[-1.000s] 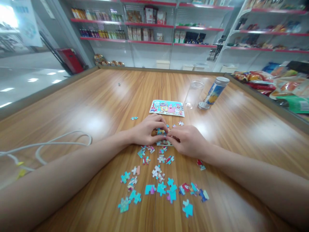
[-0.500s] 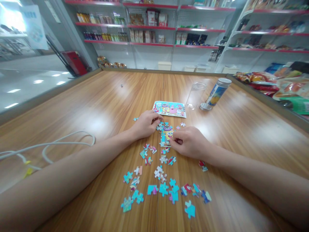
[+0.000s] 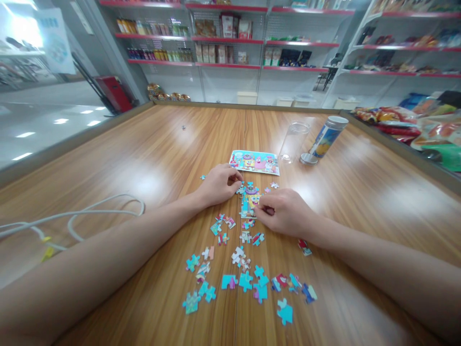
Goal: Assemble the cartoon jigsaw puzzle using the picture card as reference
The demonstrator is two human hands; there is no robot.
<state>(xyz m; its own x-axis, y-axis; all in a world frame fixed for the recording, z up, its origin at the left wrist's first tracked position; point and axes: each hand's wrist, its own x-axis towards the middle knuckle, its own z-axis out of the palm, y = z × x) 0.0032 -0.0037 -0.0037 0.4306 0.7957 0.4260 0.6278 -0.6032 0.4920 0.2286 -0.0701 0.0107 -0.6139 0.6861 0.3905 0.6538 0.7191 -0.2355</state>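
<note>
A small partly joined jigsaw puzzle (image 3: 248, 205) lies on the wooden table, with a yellow cartoon face in it. My left hand (image 3: 220, 184) is curled at its upper left, thumb and fingertips closed at a blue jigsaw piece (image 3: 240, 190). On the puzzle's right edge, the closed fingertips of my right hand (image 3: 281, 209) touch it; whatever is between them is hidden. Just beyond lies a picture card (image 3: 255, 162) with cartoon figures. Loose pieces lie nearer me, among them a white piece (image 3: 237, 255), a blue piece (image 3: 245, 281) and a blue-green piece (image 3: 191, 302).
At the back right stand a clear plastic cylinder (image 3: 294, 142) and a blue can (image 3: 328, 137), with a round metal lid (image 3: 309, 158) beside it. A white cable (image 3: 108, 211) loops at left. Snack packs (image 3: 392, 120) lie beyond the right edge; stocked shelves line the back.
The whole view has shifted slightly. Both hands keep nearly the same place at the puzzle, and no piece has visibly moved.
</note>
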